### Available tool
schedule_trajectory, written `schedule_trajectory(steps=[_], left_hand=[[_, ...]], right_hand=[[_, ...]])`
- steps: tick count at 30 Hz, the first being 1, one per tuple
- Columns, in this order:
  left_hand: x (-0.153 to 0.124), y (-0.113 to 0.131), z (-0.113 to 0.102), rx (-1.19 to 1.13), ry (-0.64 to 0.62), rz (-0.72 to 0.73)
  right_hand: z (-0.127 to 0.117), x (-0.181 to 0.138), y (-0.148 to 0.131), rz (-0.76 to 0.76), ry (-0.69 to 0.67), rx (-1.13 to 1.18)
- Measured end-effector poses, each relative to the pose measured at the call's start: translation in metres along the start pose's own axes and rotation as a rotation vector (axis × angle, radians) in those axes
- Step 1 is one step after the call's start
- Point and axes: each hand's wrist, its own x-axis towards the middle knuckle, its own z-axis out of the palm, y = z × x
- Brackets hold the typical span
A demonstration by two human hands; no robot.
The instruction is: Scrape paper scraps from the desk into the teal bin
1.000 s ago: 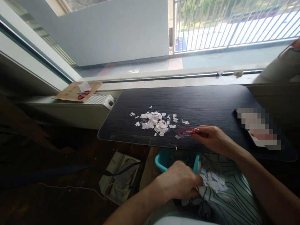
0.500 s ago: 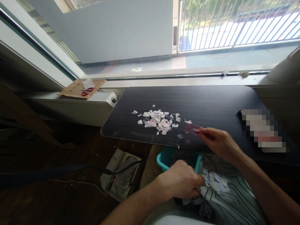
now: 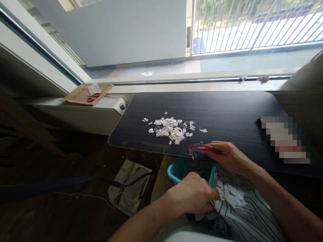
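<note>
My right hand (image 3: 230, 155) is closed around a pink see-through flat tool (image 3: 198, 148) with a rounded end, held low over the front edge of the dark table (image 3: 227, 111). Small paper scraps (image 3: 170, 129), mostly white, lie heaped on the tabletop, left of the tool. Just below the table edge is a teal plastic tub (image 3: 173, 171). Its near side is partly hidden by my left hand (image 3: 193, 193), whose fingers pinch a striped cloth (image 3: 254, 211) on my lap. More scraps (image 3: 232, 194) rest on that cloth. A few clear bits lie near the tool.
A blurred-out object (image 3: 285, 139) lies at the table's right. Red-handled scissors (image 3: 93, 97) sit on a brown envelope (image 3: 83, 93) beside a white radiator (image 3: 111, 105). On the floor at left are an open box (image 3: 131, 188) and a dark strap (image 3: 75, 185).
My right hand has brought the pink tool left and toward me, to the table's front edge above the tub. Clear bits near the tool have shifted toward that edge. My left hand stays put.
</note>
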Motion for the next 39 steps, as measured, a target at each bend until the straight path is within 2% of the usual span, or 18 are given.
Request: schedule_trajectory(steps=[2, 4, 9, 11, 16, 21, 26, 31, 36, 39], left_hand=[[-0.003, 0.001, 0.001, -0.004, 0.0, -0.005], [-0.007, 0.002, 0.001, -0.011, -0.001, -0.016], [-0.015, 0.007, 0.003, -0.028, 0.015, -0.042], [-0.016, 0.008, 0.004, -0.027, 0.02, -0.045], [-0.016, 0.009, 0.006, -0.019, 0.031, -0.052], [-0.017, 0.009, 0.007, -0.018, 0.053, -0.066], [-0.018, 0.008, 0.007, -0.035, 0.049, -0.084], [-0.018, 0.008, 0.005, -0.042, 0.042, -0.087], [-0.019, 0.007, 0.004, -0.041, 0.025, -0.092], [-0.019, 0.006, 0.004, -0.03, 0.026, -0.091]], right_hand=[[-0.002, -0.005, 0.001, -0.005, -0.051, 0.0], [-0.006, -0.009, 0.007, 0.014, -0.03, -0.017], [-0.013, -0.012, 0.028, 0.111, 0.208, -0.072], [-0.014, -0.015, 0.029, 0.119, 0.182, -0.077], [-0.015, -0.026, 0.02, 0.05, 0.017, -0.057], [-0.016, -0.034, 0.021, 0.086, 0.115, -0.107], [-0.012, -0.036, 0.016, 0.042, -0.013, -0.037], [-0.009, -0.021, 0.016, 0.033, 0.171, -0.078], [-0.008, -0.022, 0.009, -0.004, 0.017, -0.029], [-0.007, -0.025, 0.006, 0.01, 0.016, -0.031]])
